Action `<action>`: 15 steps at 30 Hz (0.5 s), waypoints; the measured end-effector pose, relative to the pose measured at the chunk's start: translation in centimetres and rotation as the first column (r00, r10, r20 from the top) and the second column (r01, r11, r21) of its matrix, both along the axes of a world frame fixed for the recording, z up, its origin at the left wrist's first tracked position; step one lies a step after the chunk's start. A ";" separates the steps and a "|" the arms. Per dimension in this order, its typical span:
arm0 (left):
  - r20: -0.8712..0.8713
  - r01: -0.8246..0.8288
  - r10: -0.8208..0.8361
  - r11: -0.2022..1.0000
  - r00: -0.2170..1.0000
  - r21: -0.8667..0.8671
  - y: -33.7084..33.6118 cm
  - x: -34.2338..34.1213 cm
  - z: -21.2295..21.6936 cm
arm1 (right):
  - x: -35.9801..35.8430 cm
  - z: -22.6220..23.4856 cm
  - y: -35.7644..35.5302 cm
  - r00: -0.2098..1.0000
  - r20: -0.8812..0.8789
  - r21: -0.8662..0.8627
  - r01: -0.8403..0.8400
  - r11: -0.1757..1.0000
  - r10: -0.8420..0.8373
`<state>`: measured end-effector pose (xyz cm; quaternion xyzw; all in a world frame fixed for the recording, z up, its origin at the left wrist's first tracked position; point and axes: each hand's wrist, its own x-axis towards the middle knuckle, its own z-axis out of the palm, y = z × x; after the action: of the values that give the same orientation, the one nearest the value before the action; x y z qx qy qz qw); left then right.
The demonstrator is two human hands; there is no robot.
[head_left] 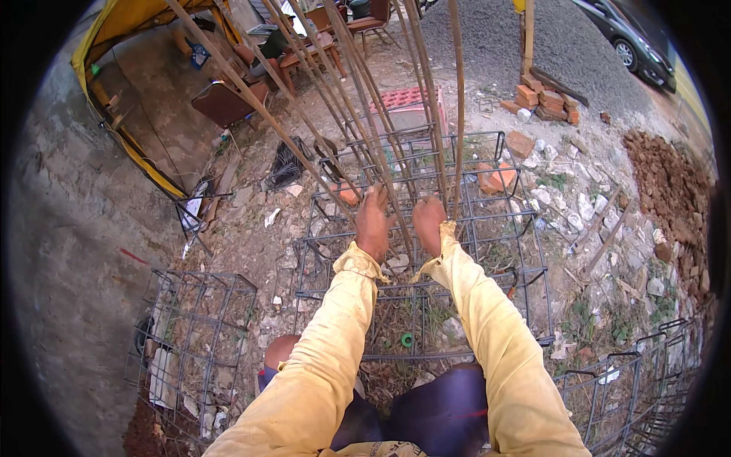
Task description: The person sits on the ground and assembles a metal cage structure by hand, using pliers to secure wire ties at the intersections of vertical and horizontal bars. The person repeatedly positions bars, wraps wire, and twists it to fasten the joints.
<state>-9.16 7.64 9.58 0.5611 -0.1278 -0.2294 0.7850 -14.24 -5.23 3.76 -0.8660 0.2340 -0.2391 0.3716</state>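
A wide rebar cage [472,228] of tied steel bars lies on the ground in front of me. From its middle, several long rusty rebars [358,99] rise and lean toward the upper left. My left hand [373,225] is closed at the foot of these bars, its knuckles up. Close beside it on the right, my right hand [430,225] is closed too, against the cage's inner bars. The fingertips of both hands are turned away from view, so what they grip is hidden. A small green ring [407,340] lies inside the near part of the cage.
Another rebar cage [198,320] sits at the left by the concrete wall [68,266], with more cages [632,388] at lower right. Broken bricks [499,177] and rubble surround me. Farther off are a brick pile [547,100], a gravel heap [495,46], chairs [228,103] and a dark car [636,42].
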 end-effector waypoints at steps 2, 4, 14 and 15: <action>0.041 0.002 -0.006 0.995 0.999 0.097 -2.4 1.5 -0.2 | 1.5 -1.0 -1.9 0.999 0.023 -0.184 0.032 0.982 -0.028; 0.079 -0.026 0.015 0.990 0.997 0.142 -3.6 5.1 -2.2 | 3.2 -0.5 -2.4 0.999 0.024 -0.230 0.053 0.972 -0.049; -0.146 -0.083 0.087 0.996 0.985 0.028 -7.9 6.6 -0.2 | 3.5 -2.2 -4.0 0.981 0.122 -0.121 0.167 0.979 -0.152; -0.144 -0.109 0.110 0.994 0.983 0.020 -7.1 7.1 -0.6 | 3.2 -1.4 -2.2 0.982 0.130 -0.147 0.155 0.977 -0.137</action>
<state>-2.04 0.54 8.98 0.5538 -0.0380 -0.2268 0.8003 -11.03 -7.47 2.36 -0.8571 0.2551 -0.3346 0.2971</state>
